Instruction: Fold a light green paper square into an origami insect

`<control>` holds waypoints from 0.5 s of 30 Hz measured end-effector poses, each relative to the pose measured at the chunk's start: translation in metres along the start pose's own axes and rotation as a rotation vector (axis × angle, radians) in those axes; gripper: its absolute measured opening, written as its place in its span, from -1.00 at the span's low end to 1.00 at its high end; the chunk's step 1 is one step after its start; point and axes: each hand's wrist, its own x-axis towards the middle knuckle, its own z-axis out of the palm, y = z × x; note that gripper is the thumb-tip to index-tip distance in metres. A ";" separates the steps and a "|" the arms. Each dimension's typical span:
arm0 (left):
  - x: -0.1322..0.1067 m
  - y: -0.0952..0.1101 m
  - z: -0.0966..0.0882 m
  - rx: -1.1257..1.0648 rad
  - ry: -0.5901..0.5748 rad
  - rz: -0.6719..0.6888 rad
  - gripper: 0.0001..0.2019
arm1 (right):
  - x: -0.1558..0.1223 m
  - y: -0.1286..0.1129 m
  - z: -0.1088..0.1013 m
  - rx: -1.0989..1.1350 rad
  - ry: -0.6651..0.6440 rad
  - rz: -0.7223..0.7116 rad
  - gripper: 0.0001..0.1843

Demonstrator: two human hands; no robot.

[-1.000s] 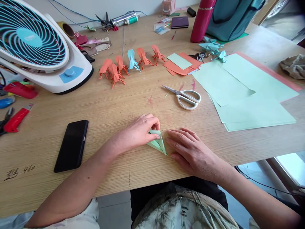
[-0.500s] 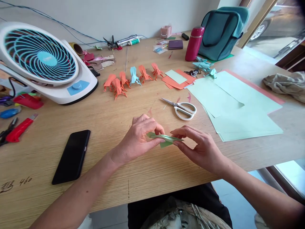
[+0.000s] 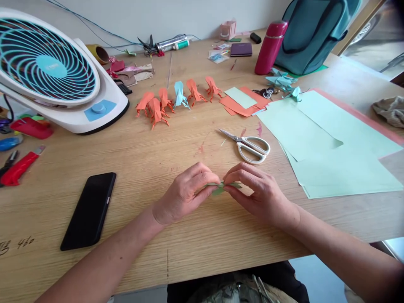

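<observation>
Between my hands is a small piece of folded green paper [image 3: 217, 191], mostly covered by my fingers. My left hand [image 3: 192, 187] pinches its left part between thumb and fingers. On the other side my right hand [image 3: 257, 191] pinches it near the middle, and a pointed green end shows past the fingers. The two sets of fingertips almost meet. Just beyond my right hand lies a pair of white-handled scissors [image 3: 249, 145]. Farther back stand several folded orange paper figures [image 3: 156, 111] and one light-blue paper figure [image 3: 179, 94].
A black phone [image 3: 90, 210] lies left of my arm, with a white fan [image 3: 110, 101] behind it. Pale green sheets [image 3: 341, 168] spread over the right side, near orange paper [image 3: 244, 109]. A pink bottle [image 3: 270, 48] and a teal bag [image 3: 312, 38] stand at the back right.
My right hand has moved inward along the green paper and now pinches it close to my left fingertips. Less of the paper shows. The camera view has shifted slightly.
</observation>
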 end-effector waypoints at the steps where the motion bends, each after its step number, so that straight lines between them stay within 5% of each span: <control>1: 0.000 -0.001 0.001 0.010 0.001 -0.006 -0.85 | 0.000 0.000 0.000 -0.006 -0.007 0.003 -0.94; 15: -0.005 -0.001 0.009 0.033 -0.007 -0.044 -0.79 | 0.001 0.004 0.001 -0.237 -0.013 -0.061 -0.88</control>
